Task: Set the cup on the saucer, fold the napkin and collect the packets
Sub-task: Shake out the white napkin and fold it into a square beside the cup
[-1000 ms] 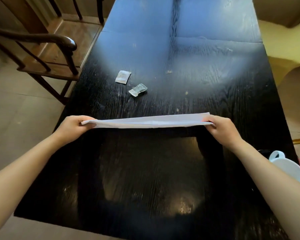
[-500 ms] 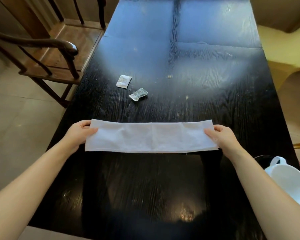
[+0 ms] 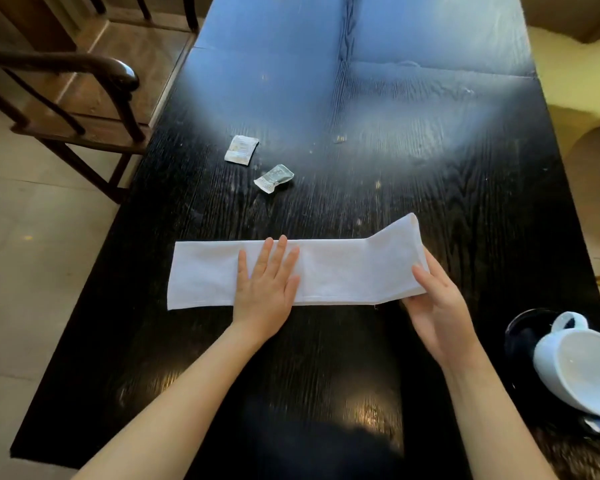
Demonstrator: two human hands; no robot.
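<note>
A white napkin (image 3: 336, 271), folded into a long strip, lies across the black table (image 3: 430, 161). My left hand (image 3: 265, 289) presses flat on its middle with the fingers spread. My right hand (image 3: 437, 306) grips the strip's right end and lifts it off the table. Two small packets lie beyond the napkin: a flat white packet (image 3: 241, 150) and a crumpled clear packet (image 3: 274, 177). At the right edge a white cup (image 3: 579, 368) sits tilted on a dark saucer (image 3: 520, 334).
A wooden armchair (image 3: 84, 98) stands at the table's left side. A yellow upholstered seat (image 3: 575, 74) is at the far right. Beige floor tiles (image 3: 32, 254) show on the left.
The napkin went from being held up to lying flat on the table. My left hand let go of the left end and moved onto the middle. My right hand raised the right end.
</note>
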